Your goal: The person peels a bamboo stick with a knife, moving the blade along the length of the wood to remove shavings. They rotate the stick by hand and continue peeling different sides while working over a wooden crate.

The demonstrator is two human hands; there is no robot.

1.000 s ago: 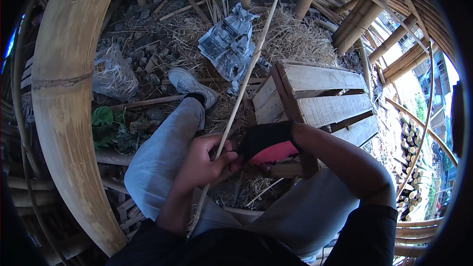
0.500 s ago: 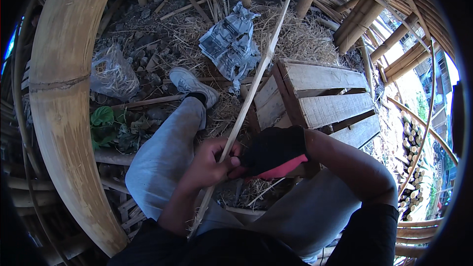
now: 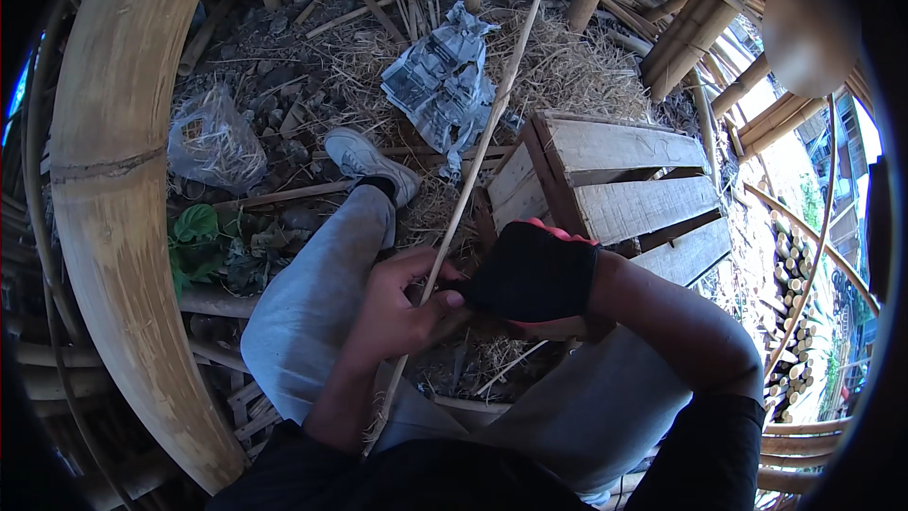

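A long, thin bamboo strip (image 3: 480, 156) runs slanting from my lap up past the far edge of the view. My bare left hand (image 3: 402, 308) is closed around its lower part, with the thumb and forefinger curved to either side. Close by on the right, my right hand (image 3: 534, 274) wears a black glove with red edging. Its fingers are bent toward the left hand beside the strip, and whatever they hold is hidden behind the glove. The strip's lower end (image 3: 378, 421) looks frayed and rests against my clothes.
A wooden slatted crate (image 3: 643, 208) lies just beyond my right hand. Crumpled newspaper (image 3: 440, 85) and a clear plastic bag (image 3: 218, 142) lie on the straw-strewn ground. A thick bamboo pole (image 3: 118, 218) curves along the left. A blurred round patch (image 3: 811, 28) appears at upper right.
The strip has turned to show a narrower side, and its far end has shifted slightly left. My gloved hand has rolled and risen a little; the left thumb and forefinger have spread somewhat.
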